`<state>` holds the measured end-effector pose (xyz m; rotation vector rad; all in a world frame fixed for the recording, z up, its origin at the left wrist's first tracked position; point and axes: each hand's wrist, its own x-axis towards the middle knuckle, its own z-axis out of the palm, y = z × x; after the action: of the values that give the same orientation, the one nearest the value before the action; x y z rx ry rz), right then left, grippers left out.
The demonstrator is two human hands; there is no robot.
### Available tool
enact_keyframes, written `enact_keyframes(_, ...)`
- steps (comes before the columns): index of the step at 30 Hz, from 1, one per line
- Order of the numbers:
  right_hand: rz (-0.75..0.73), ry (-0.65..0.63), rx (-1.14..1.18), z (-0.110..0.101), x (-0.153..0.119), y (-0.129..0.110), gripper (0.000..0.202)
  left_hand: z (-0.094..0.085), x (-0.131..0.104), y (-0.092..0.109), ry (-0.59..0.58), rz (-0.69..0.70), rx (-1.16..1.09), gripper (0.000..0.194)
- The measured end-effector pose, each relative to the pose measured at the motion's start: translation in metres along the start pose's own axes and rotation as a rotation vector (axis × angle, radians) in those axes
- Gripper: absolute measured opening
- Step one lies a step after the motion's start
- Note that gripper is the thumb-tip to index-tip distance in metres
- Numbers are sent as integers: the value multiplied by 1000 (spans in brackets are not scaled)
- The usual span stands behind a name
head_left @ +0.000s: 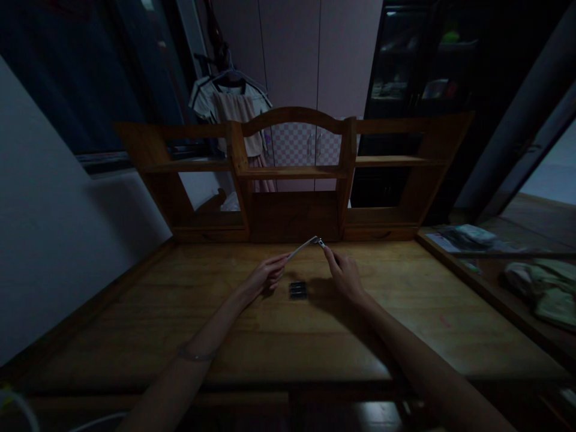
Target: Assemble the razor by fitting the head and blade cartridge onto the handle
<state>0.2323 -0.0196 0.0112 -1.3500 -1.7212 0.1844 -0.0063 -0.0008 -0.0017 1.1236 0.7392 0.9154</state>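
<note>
My left hand (266, 274) is closed around one end of a thin white strip (300, 247), which slants up and to the right over the desk. At its far end the strip meets a small silver metal piece (320, 242). My right hand (344, 273) pinches this metal piece between thumb and fingers. In the dim light I cannot tell its exact kind or whether the two are joined. On the desktop between my hands lies a small dark flat item (297, 290) with several shiny bands.
The wooden desk (180, 324) has a shelf unit (292, 173) along its back edge. Clothes (234, 102) hang behind it, before a pale wardrobe (292, 54). To the right, a lower surface holds a plastic package (477, 235) and a folded light cloth (555, 294).
</note>
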Motion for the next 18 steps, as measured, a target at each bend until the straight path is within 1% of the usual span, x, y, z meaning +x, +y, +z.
enact_keyframes(8,-9,9,9,0,0,-1,56,-2,1,-2,2,21,12,48)
enact_keyframes(18,-9,-17,12,1,0,2,55,-1,1,0,-12,9,22,47)
